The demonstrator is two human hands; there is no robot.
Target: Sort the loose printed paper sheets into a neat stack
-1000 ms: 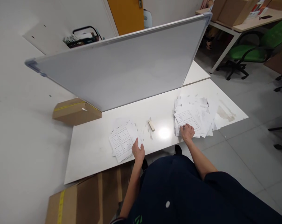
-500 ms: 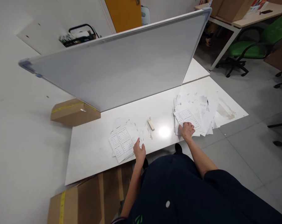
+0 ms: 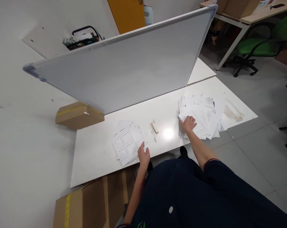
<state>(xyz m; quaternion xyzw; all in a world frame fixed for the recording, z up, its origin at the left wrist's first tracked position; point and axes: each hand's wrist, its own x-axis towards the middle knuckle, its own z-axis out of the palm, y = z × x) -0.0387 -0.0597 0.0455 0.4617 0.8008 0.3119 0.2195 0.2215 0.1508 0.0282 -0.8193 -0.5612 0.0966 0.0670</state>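
Note:
On the left, a small stack of printed paper sheets (image 3: 126,144) lies on the white table (image 3: 93,152). My left hand (image 3: 143,154) rests at the right edge of that stack, fingers apart and gripping nothing. Over a larger, messy pile of papers (image 3: 208,117) on the right is my right hand (image 3: 188,124), its fingers spread on the top printed sheet (image 3: 200,126). A small cream-coloured block (image 3: 155,127) lies between the two piles, with dark smudges around it.
A whiteboard (image 3: 134,66) stands along the table's back. One cardboard box (image 3: 79,117) sits at its left end, and larger cardboard boxes (image 3: 91,205) are below the table's front edge. To the right are a green chair (image 3: 257,47) and another desk (image 3: 264,15).
My right hand has slid up and slightly left over the top sheet of the right pile. My left hand stays by the left stack. The view has shifted slightly.

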